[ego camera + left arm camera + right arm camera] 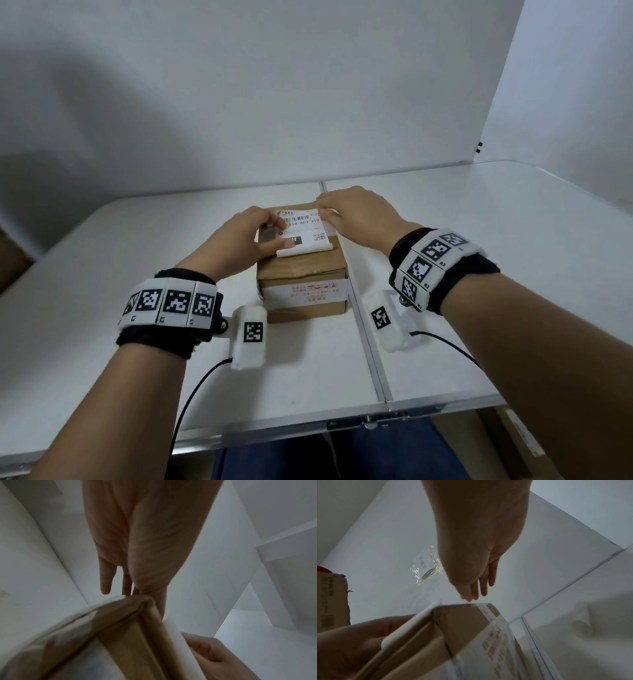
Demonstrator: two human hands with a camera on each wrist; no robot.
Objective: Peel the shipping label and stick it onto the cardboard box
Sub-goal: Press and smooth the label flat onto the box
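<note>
A brown cardboard box (301,284) stands mid-table, red print on its near side. The white shipping label (306,229) lies on its top, with its near edge curled up. My left hand (251,236) presses the label's left part with straight fingers and thumb. My right hand (352,216) rests its fingertips on the label's far right corner. In the left wrist view my left hand (137,547) reaches over the box (130,635), beside the label's edge (173,628). The right wrist view shows my right hand (479,540) with straight fingers touching the box (471,628).
The white folding table (479,274) has a metal seam (358,308) running just right of the box. White walls close in the back and right. Another cardboard box (330,599) stands off to the left, and a small plastic bag (426,566) is stuck on the wall.
</note>
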